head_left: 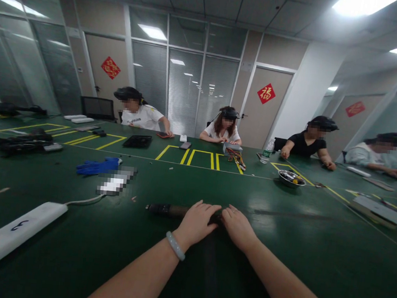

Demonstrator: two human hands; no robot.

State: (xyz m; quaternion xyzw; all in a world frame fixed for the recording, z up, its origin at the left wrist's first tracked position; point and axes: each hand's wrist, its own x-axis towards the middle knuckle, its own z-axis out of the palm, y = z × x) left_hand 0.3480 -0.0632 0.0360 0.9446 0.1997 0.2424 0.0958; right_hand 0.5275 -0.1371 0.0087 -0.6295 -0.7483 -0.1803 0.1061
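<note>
A dark cylindrical tool (pixel 175 210) lies across the green table in front of me, with a black collar and a small metal tip at its left end. My left hand (pixel 199 218), a pale bangle on its wrist, is closed over its right part, thumb below and fingers above. The fingertips of my right hand (pixel 235 224) are bent together at the tool's right end, close to the left fingertips. Both hands cover that end, so its shape is hidden.
At left lie a white power strip (pixel 20 235) with a cable and a blue glove (pixel 99 166). A metal bowl (pixel 291 179) of small items and a water bottle (pixel 268 151) stand farther right. Several people with headsets sit across the table (pixel 133 264).
</note>
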